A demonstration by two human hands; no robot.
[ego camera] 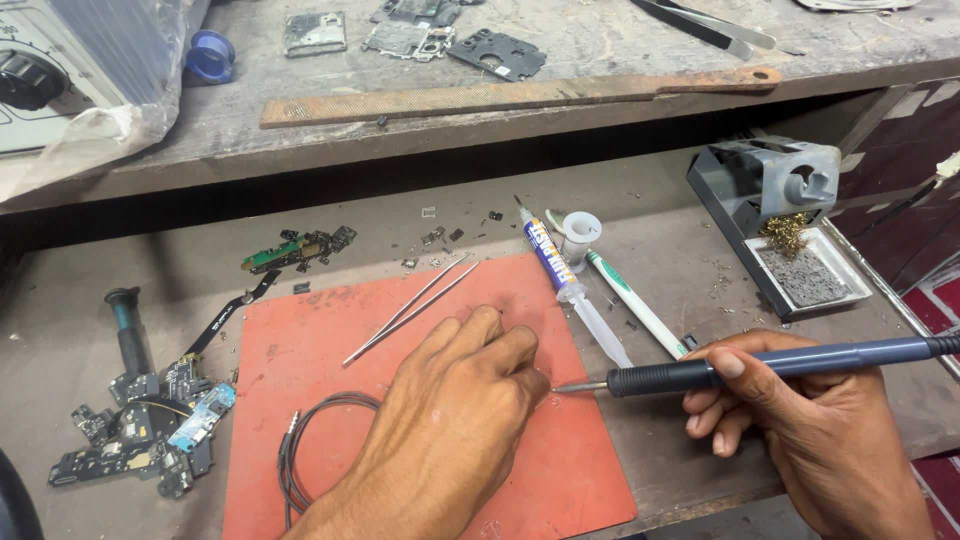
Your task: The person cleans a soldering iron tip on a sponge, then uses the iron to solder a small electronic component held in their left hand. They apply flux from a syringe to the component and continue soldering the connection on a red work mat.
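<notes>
Here, going left to right, one pile of small circuit boards (pixel 150 430) lies at nine o'clock of the one red mat (pixel 330 350), with one coiled black wire (pixel 310 450) and one pair of tweezers (pixel 410 310) on it. The left hand (pixel 450 420) presses flat on the mat, fingers bent over something I cannot see. The right hand (pixel 810 430) clenches one soldering iron (pixel 760 367), its long axis running three to nine o'clock, tip just beside the left fingertips. One syringe (pixel 570 285) and one pen (pixel 635 305) lie at twelve o'clock.
</notes>
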